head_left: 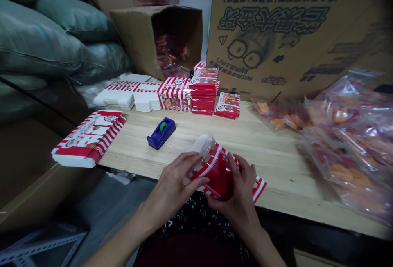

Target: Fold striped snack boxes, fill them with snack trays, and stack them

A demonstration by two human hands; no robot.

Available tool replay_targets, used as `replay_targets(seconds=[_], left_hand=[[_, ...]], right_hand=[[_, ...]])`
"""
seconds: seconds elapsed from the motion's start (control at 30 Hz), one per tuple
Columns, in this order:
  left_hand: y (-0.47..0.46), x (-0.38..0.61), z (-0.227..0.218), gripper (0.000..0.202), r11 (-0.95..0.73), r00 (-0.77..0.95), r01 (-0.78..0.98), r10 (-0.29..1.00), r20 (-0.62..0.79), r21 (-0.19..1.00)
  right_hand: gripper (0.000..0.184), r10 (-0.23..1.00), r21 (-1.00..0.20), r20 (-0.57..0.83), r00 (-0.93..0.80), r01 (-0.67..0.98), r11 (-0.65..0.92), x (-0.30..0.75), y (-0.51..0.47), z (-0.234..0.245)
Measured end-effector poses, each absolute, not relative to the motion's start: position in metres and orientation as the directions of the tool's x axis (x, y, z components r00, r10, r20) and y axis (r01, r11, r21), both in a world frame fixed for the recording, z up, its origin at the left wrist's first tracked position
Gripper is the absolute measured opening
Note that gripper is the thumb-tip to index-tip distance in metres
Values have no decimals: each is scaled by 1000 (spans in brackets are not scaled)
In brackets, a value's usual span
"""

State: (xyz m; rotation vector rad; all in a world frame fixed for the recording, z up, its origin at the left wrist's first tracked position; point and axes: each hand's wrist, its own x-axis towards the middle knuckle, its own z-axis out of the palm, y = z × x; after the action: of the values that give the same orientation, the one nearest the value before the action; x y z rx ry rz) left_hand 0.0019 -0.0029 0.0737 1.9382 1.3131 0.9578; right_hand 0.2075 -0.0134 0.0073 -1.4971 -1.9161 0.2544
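Both hands are closed around a red-and-white printed packet above the table's front edge. My left hand grips its left end, where clear plastic and a white flap stick out. My right hand wraps round its right side, the thumb below and the fingers on top. A striped red-and-white corner shows just past the right hand; whether it belongs to the same packet I cannot tell. Beyond the left hand, a blue tape dispenser with a green core stands on the wooden table.
A stack of flat printed cartons overhangs the table's left edge. More cartons and small red packets line the back. Clear bags of orange pieces are heaped at right. An open cardboard box and a large one stand behind.
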Motion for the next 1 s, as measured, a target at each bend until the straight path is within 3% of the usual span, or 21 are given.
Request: replay_targets(seconds=[0.17,0.27,0.37,0.43,0.5,0.57,0.6,0.67,0.73,0.8,0.83,0.9,1.0], left_hand=[[-3,10,103,51,-514,347,644,857,382,567],[11,15,125,46,-623,420,632,775,472,460],[24,21,137,46,-719,560,586,693,454,374],[30,25,135,41,-783,661,534,622,420,319],[33,28,124,35,-846,737,463,534,415,267],[34,28,110,36,-885,746,405,464,478,228],[33,28,102,40,-888,714,403,456,531,222],[33,25,87,54,-838,532,473,517,670,272],[35,24,75,72,-707,244,508,665,706,492],[38,24,70,67,-509,55,355,849,525,784],[38,26,70,55,-398,49,238,916,398,886],[31,30,77,39,-216,104,66,972,208,974],[4,34,89,39,-67,87,-31,994,70,997]], right_hand=[[132,904,-614,419,85,759,214,172,-27,25],[134,843,-649,500,198,731,214,162,-18,29],[132,838,-772,465,285,594,226,167,-9,27],[115,891,-898,359,277,363,249,180,-5,25],[76,946,-969,242,217,109,223,196,-1,28],[41,965,-980,195,176,-4,199,207,3,35],[33,965,-979,200,171,-7,204,211,6,39],[27,958,-973,229,170,25,229,212,14,45],[26,954,-969,245,171,51,240,208,21,50],[26,952,-966,260,162,61,253,203,24,54],[26,954,-965,261,146,52,256,202,23,58],[25,968,-977,213,131,1,214,201,13,66],[25,989,-991,-15,149,-137,6,206,-15,74]])
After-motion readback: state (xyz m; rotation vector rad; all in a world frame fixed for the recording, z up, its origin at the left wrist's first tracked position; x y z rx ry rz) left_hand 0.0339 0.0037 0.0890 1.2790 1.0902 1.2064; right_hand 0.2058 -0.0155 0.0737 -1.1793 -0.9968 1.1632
